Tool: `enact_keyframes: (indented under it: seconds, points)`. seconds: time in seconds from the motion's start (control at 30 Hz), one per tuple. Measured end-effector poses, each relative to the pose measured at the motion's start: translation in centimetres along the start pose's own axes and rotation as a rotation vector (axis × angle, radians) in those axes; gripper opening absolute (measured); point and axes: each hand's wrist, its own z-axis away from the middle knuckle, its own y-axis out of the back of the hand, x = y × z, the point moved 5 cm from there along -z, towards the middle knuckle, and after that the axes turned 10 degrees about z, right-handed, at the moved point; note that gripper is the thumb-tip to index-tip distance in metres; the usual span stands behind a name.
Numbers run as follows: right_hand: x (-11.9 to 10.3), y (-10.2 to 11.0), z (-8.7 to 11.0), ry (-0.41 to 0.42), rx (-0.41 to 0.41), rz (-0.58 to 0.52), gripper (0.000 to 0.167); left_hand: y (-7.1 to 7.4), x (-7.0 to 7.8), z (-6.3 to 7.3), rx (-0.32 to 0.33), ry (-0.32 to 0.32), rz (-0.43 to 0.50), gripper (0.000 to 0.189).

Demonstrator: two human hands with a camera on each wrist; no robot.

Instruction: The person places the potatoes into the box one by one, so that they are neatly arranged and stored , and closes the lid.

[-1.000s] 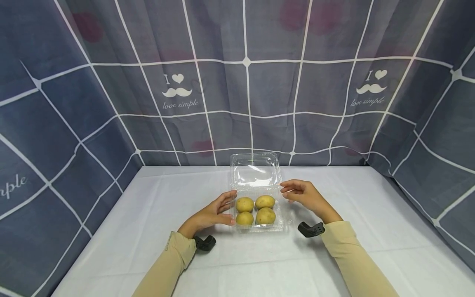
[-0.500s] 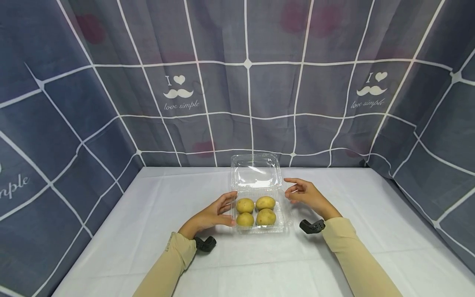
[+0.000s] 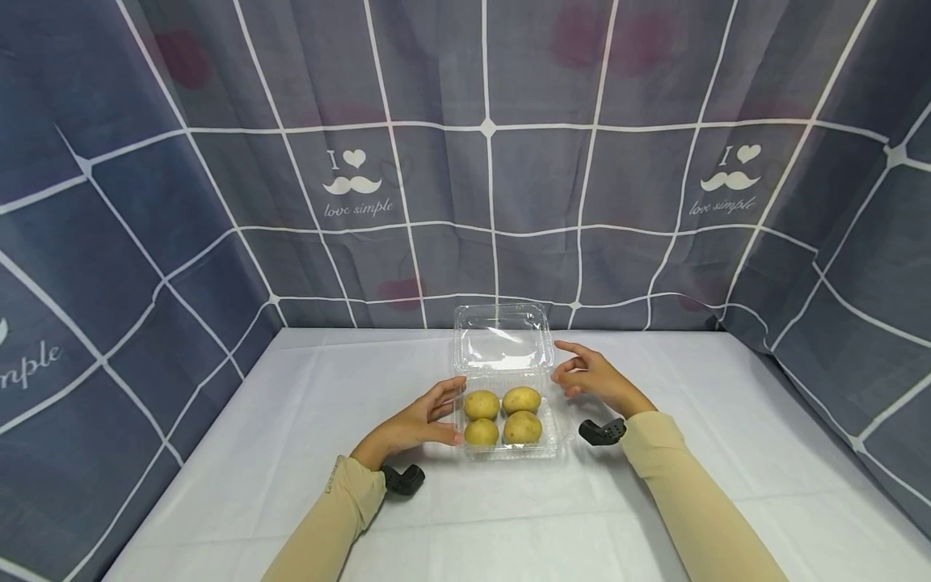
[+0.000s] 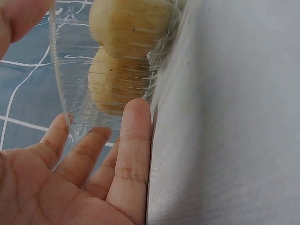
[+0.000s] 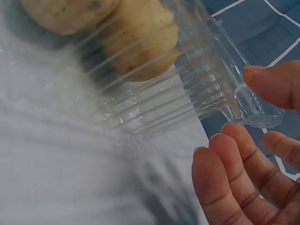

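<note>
A clear plastic clamshell container (image 3: 512, 453) stands on the table with its lid (image 3: 502, 343) tipped back. Several yellow potatoes (image 3: 522, 428) sit in its base in two rows. My left hand (image 3: 416, 420) rests against the left wall, fingers and thumb spread along it. In the left wrist view, the extended fingers (image 4: 133, 150) lie beside the ribbed wall, below a potato (image 4: 115, 84). My right hand (image 3: 600, 384) is at the container's right side, near the lid hinge, its index finger extended. In the right wrist view, its fingertips (image 5: 208, 161) are close to the ribbed wall; contact is unclear.
A white cloth (image 3: 451, 525) covers the table. Dark checked curtains (image 3: 538, 178) enclose its back and both sides, the rear one just behind the lid. A black wrist device (image 3: 602, 432) is on the right wrist, another (image 3: 403, 479) on the left.
My right hand first drew slightly away from the container's right side, then came back towards it with the index finger extended and raised. The left hand, container and potatoes stay in place.
</note>
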Motion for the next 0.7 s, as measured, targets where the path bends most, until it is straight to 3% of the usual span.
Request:
enact_keyframes:
  seconds: [0.4, 0.7]
  points:
    - [-0.68, -0.19, -0.68, -0.055, -0.028, 0.039, 0.079, -0.04, -0.04, -0.09, -0.002, 0.005, -0.002, 0.104]
    - [-0.92, -0.13, -0.68, -0.047, -0.043, 0.047, 0.082, -0.07, 0.07, -0.07, -0.008, -0.006, 0.002, 0.104]
